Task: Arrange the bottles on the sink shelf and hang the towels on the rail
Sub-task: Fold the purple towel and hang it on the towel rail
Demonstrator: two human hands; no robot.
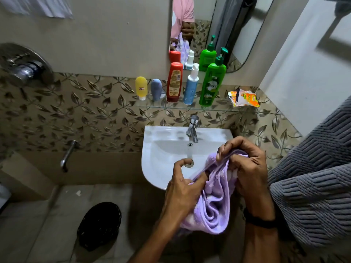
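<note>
- Left hand [182, 188] and right hand [245, 168] are close together in front of the sink [161, 149], both clamped on the lilac towel [214, 202].
- Right hand: fingers curled over the towel's bunched top edge. Left hand: grips the left side lower down, forefinger hooked up clear of the cloth.
- The towel hangs in loose folds between the forearms, below the sink's front rim, and is not on any rail.
- Dark band [260, 222] on the right wrist.
- Glass shelf [171, 106] above the tap [192, 128] carries five bottles in a row, all upright, left to right: yellow bottle [141, 88], grey-blue bottle [156, 89], red bottle [174, 82], blue pump bottle [190, 88], green pump bottle [211, 86].
- The last three stand close together; yellow and grey-blue sit cap-down.
- Crumpled sachet packets [244, 98] at the shelf's right end, apart from the bottles.
- Grey ribbed towel [313, 186] drapes down the right edge — what it hangs from can't be seen.
- Mirror [237, 25] behind the shelf reflects the bottles.
- Black basket [99, 224] on the floor, left of the sink.
</note>
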